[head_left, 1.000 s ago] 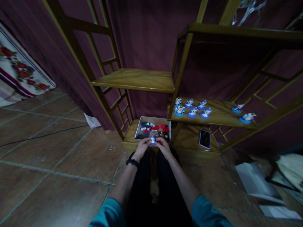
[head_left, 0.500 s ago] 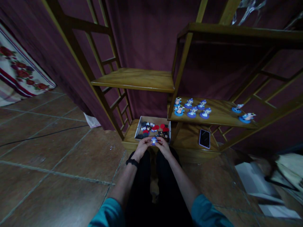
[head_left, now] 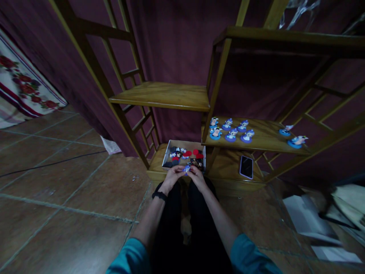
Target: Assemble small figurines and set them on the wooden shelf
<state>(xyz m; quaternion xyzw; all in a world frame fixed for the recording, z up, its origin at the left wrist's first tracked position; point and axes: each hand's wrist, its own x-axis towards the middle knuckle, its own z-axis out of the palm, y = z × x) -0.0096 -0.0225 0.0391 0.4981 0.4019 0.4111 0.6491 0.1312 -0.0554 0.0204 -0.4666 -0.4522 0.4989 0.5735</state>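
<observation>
Between the fingertips of both hands I hold a small purple-and-white figurine (head_left: 186,169), tilted a little to the right. My left hand (head_left: 173,176) is closed on its left side, and my right hand (head_left: 197,177) pinches it from the right. Just beyond the hands, a cardboard box (head_left: 186,143) holds several loose figurines and red and black round pieces, jumbled together. On the shelf to the right stand several finished-looking figurines, among them a purple one (head_left: 231,135) and a pink-and-white one on a blue base (head_left: 216,133).
A wooden shelf unit (head_left: 159,95) stands ahead against a dark red curtain (head_left: 176,45). A phone (head_left: 246,167) lies on the low board at right. Two more blue-based figurines, one a pink one (head_left: 297,141), stand at the shelf's right end. White packaging (head_left: 309,219) lies on the floor.
The figurine in my fingers has turned from upright to leaning right. Both hands stay almost in place above the box's near edge.
</observation>
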